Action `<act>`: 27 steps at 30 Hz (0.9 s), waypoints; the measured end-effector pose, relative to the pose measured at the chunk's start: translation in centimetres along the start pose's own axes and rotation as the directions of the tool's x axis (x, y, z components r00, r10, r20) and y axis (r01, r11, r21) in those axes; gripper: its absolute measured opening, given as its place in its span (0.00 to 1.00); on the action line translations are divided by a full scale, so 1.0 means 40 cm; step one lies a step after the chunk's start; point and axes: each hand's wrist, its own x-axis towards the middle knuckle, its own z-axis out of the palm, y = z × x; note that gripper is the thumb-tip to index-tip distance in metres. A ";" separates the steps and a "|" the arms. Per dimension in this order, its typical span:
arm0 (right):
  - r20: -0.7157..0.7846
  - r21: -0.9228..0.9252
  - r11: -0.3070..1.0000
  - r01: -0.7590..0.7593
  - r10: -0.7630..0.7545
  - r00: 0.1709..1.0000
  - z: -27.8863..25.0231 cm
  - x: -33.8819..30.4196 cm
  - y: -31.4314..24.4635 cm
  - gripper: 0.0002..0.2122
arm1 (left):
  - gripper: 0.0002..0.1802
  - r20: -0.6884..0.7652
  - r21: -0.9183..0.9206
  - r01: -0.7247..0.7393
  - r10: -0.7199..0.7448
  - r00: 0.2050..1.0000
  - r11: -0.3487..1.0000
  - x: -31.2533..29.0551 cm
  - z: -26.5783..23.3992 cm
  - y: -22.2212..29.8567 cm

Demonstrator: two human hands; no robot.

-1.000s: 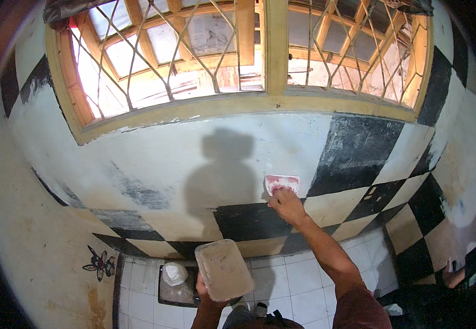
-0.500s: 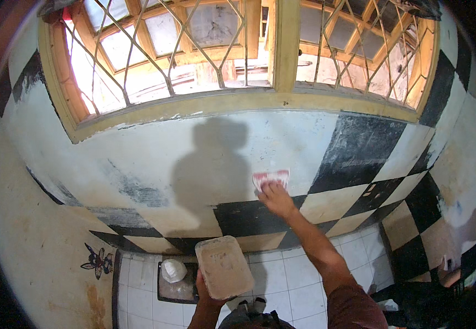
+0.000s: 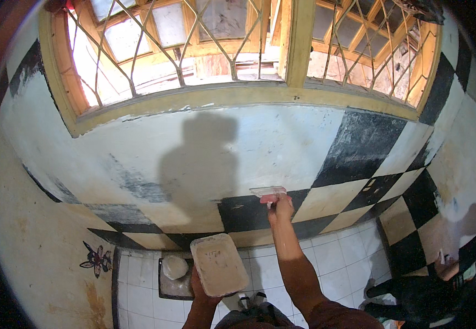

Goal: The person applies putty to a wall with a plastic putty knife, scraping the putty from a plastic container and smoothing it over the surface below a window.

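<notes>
Right hand: right hand [image 3: 280,208] clenched on the trowel [image 3: 268,191], blade against the wall [image 3: 282,142] at 12 o'clock.
Left hand: left hand [image 3: 202,285], fingers gripping the mortar board [image 3: 218,264] from beneath, at 6 o'clock.
Technique: I'd keep the blade flat, with steady, even pressure.

Matt, rough plaster covers the wall [image 3: 282,142]; at 6 o'clock, glossy white floor tiles [image 3: 331,263]; the window frame [image 3: 238,97] is painted wood.

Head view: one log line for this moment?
left hand: holds plaster tray | right hand: presses scraper to checkered wall | below: window
</notes>
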 end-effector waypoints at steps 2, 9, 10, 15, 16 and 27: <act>-0.119 -0.008 0.990 -0.140 0.138 0.983 0.024 0.050 0.003 0.05 | 0.35 0.020 -0.074 0.036 -0.035 0.999 0.997 -0.001 -0.017 0.006; 0.057 0.056 0.995 0.086 -0.090 0.994 0.287 0.063 -0.081 0.01 | 0.28 0.081 0.134 -0.093 0.083 0.993 0.987 -0.026 0.013 0.044; 0.059 0.055 0.995 0.085 -0.088 0.994 0.286 0.020 -0.094 0.01 | 0.28 0.051 0.099 -0.083 0.078 0.996 0.992 -0.025 0.007 0.047; 0.111 0.022 0.998 0.059 -0.061 0.992 0.075 -0.069 -0.083 0.06 | 0.30 0.041 -0.120 -0.011 0.016 0.999 0.993 -0.010 -0.035 0.045; 0.123 -0.040 0.997 0.063 -0.057 0.991 0.018 -0.056 -0.055 0.06 | 0.31 0.049 -0.070 -0.032 0.035 0.998 0.997 -0.010 -0.040 0.042; 0.211 -0.004 0.995 -0.097 0.096 0.973 0.247 0.080 -0.031 0.07 | 0.31 0.099 -0.088 0.043 -0.034 0.995 0.995 0.023 -0.034 0.034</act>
